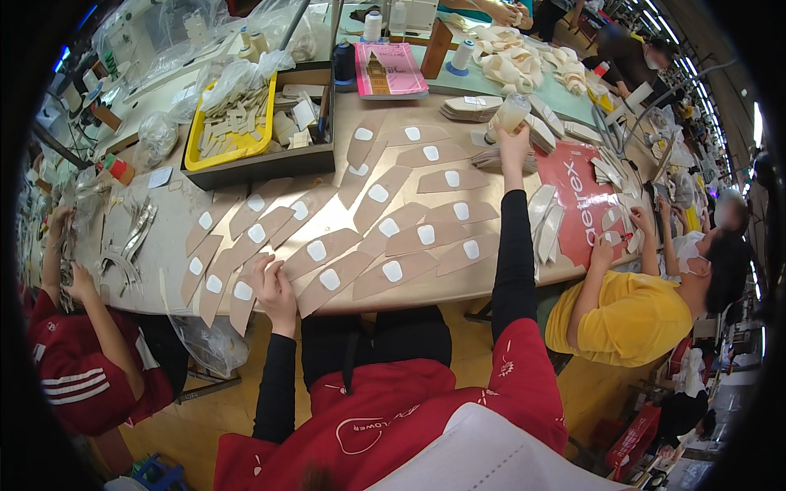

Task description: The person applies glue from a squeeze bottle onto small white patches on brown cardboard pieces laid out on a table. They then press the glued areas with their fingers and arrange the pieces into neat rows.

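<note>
My right hand (513, 146) reaches across the table with its fingers wrapped round a small translucent bottle (515, 110) with pale yellowish contents. The bottle is beside stacks of beige pieces (472, 106) at the far right. At the near edge, my left hand (276, 293) rests with loosely curved fingers apart, holding nothing that I can see. It is nearest to the beige flat pieces (350, 267) spread over the table in overlapping rows. Each spread piece carries a white rounded patch (330, 279).
A black box (246, 168) holds a yellow tray (193, 155) of small pieces. Behind are a pink book (393, 72) and thread spools (463, 56). A red sheet (573, 184) covers the right side. Co-workers sit close by: a yellow shirt (626, 315) right, a red sleeve (90, 360) left.
</note>
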A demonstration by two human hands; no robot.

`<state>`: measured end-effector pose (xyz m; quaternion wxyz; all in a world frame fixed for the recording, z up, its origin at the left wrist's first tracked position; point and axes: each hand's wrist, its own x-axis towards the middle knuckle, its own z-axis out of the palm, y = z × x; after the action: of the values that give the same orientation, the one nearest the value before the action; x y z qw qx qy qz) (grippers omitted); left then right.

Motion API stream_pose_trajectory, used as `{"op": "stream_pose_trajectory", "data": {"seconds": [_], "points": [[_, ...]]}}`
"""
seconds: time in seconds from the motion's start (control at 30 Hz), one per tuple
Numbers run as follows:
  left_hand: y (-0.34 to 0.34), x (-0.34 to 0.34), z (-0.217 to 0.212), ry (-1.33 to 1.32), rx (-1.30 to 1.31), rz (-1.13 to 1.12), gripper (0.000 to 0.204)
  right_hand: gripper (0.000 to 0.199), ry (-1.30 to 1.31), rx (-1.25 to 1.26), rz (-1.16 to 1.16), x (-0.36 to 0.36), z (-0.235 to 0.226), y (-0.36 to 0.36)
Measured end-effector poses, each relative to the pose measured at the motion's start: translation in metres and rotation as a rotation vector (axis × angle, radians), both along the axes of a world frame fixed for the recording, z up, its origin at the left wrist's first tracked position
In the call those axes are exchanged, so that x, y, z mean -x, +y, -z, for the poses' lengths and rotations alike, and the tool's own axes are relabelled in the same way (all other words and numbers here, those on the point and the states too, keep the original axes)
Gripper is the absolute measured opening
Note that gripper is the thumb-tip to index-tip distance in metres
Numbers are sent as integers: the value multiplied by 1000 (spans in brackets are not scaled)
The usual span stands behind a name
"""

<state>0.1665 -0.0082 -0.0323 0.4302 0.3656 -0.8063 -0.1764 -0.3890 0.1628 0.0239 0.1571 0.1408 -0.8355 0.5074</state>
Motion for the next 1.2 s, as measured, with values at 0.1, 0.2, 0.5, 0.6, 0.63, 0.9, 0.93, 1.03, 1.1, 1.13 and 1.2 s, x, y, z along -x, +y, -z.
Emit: {"op": "stream_pose_trajectory", "data": {"seconds": [0.1, 0.2, 0.5, 0.6, 0.63, 0.9, 0.93, 1.03, 1.1, 1.13, 1.2], "points": [[1, 0, -2, 6, 3, 5, 15, 68, 12, 2, -22, -4, -5, 4], [1, 0, -2, 7, 11, 6, 15, 70, 24, 46, -14, -13, -16, 6], [0, 1, -1, 55, -36, -27, 21, 52, 109, 294, -330, -141, -48, 7], [0, 1, -3, -31, 7, -10, 20, 46, 207, -15, -573, -203, -37, -1], [0, 1, -5, -51, 20, 8, 20, 43, 280, -143, -658, -220, -31, -5], [-1, 8, -19, -229, -34, 89, 29, 44, 329, -564, -1055, -301, 10, -62], [-1, 8, -20, -257, -28, 95, 30, 43, 360, -589, -1070, -307, 13, -68], [-3, 8, -22, -329, -20, 141, 35, 42, 441, -661, -1092, -316, 20, -81], [-3, 8, -23, -340, -10, 157, 35, 42, 486, -646, -1116, -318, 22, -87], [-4, 9, -23, -336, -11, 161, 35, 43, 499, -690, -1118, -318, 22, -88], [-7, 9, -23, -324, -39, 173, 34, 44, 571, -722, -1116, -318, 23, -89]]}}
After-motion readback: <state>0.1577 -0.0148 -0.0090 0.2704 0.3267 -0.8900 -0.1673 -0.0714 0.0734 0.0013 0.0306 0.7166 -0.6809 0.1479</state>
